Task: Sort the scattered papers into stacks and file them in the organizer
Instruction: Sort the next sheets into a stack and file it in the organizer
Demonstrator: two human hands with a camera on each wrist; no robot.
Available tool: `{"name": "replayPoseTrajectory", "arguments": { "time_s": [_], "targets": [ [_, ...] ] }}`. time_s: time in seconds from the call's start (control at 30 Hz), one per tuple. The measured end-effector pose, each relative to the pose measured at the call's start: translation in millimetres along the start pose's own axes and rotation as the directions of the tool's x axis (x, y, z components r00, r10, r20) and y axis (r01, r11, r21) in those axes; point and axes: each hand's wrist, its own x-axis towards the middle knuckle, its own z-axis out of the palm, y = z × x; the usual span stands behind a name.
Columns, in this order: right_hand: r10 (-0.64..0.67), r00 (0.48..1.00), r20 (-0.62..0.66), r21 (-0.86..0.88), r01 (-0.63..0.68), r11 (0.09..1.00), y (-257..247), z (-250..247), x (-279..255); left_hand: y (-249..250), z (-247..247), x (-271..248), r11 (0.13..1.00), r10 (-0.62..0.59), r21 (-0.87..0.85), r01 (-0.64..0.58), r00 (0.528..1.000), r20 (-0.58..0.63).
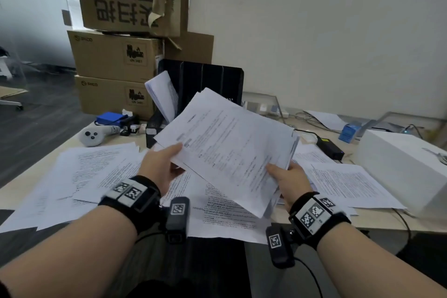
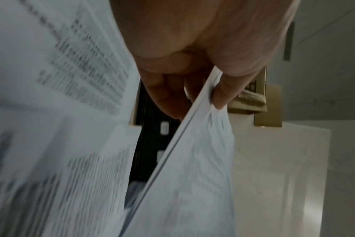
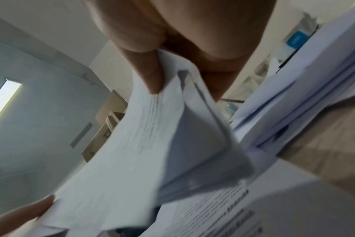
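Head view: black organizer point(image 1: 212, 84) at bench point(image 1: 377, 222) rear, one sheaf of papers point(image 1: 162, 94) leaning in its left slot. Stack point(image 1: 229, 152) held above loose sheets point(image 1: 92, 172); left hand point(image 1: 160, 167) and right hand point(image 1: 289, 180) pinch its near edge. Cardboard boxes point(image 1: 116, 55) behind, print unreadable.
Left wrist view: fingers point(image 2: 223, 96) clamp stack edge.
Right wrist view: thumb on top, text blurred.

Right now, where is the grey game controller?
In the head view, the grey game controller lies on the desk's far left, just beyond the scattered papers and in front of the blue pouch.
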Motion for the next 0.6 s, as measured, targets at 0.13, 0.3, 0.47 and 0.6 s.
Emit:
{"name": "replayPoseTrajectory", "arguments": {
  "time_s": [0.13,0.3,0.47,0.6],
  "targets": [
    [-0.094,0.993,-0.073,-0.07,0.089,0.994,-5,-7,10,18,-22,15,0.958,0.035,0.282,-0.057,0.996,0.08],
    [-0.116,0.99,-0.078,-0.019,0.115,0.993,-12,2,12,23,-21,14,0.842,0.079,0.511,-0.17,0.977,0.196],
    [-0.123,0.992,0.014,0.063,0.122,0.991,-13,5,10,12,-23,21,0.846,0.109,0.507,-0.164,0.985,0.135],
    [-0.089,0.993,0.079,0.025,0.087,0.996,9,2,8,-4,-24,19,0.865,0.057,0.49,-0.113,0.99,0.127]
  ]
}}
